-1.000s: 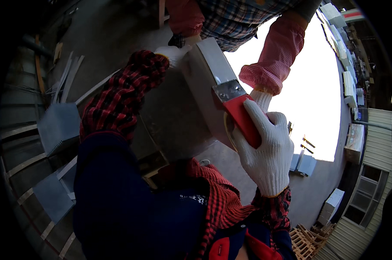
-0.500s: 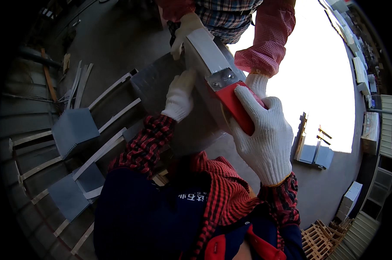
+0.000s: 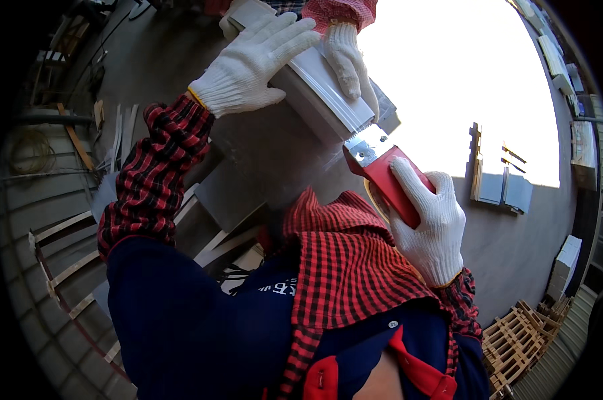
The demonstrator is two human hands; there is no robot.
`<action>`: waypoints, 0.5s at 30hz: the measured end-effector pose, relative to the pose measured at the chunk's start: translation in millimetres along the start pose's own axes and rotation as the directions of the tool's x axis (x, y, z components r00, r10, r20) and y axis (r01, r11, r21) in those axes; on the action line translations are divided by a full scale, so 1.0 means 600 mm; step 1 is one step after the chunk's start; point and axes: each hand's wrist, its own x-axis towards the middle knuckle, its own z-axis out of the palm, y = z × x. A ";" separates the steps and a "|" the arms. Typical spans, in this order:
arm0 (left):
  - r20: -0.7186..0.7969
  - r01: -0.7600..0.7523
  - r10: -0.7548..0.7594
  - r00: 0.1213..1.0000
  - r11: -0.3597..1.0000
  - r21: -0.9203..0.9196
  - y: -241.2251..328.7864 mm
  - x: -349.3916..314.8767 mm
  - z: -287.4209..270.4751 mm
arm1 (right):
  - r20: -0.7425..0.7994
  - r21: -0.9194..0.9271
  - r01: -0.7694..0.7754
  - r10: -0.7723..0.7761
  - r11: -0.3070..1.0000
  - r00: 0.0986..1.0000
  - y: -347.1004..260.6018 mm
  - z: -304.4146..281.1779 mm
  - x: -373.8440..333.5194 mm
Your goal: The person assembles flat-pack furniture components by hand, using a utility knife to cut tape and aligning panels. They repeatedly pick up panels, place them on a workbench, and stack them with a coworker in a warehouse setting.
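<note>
In a white knit glove, my right hand is wrapped round a red tape dispenser with a toothed metal front. The teeth sit at the near end of a long, grey, boxy bundle, whose upper face is covered by a shiny whitish strip. My left hand, also gloved, is open, its fingers stretched over the bundle's far left part; whether it touches is unclear. Across from me, a co-worker's gloved hand rests on the bundle's top right side. The co-worker's other hand is mostly hidden behind my left.
Grey panels and pale wooden rails lie to the left. Boards stand on the floor at right, by a bright sunlit patch. Wooden pallets are stacked at lower right, with a white block stack beyond them.
My left hand has moved up and away from the bundle's near side to above its far part. The tape dispenser has come down and right, toward me. The co-worker's hand now lies on top.
</note>
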 end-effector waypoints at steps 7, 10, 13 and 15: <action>0.124 -0.056 0.067 0.990 0.994 -0.091 0.019 0.023 0.064 | 0.011 0.027 -0.027 0.027 0.999 1.000 0.050 -0.006 -0.092; 0.200 -0.028 0.050 0.979 0.993 -0.114 0.051 0.022 0.056 | 0.024 0.024 -0.025 0.024 0.999 0.999 0.057 -0.009 -0.113; 0.248 0.009 0.031 0.968 0.987 -0.161 0.099 0.018 0.048 | 0.096 -0.010 -0.011 0.012 1.000 0.995 0.058 0.002 -0.108; 0.227 0.057 -0.015 0.974 0.982 -0.181 0.120 0.009 0.046 | 0.171 -0.093 0.011 0.006 0.996 0.985 0.051 0.017 -0.094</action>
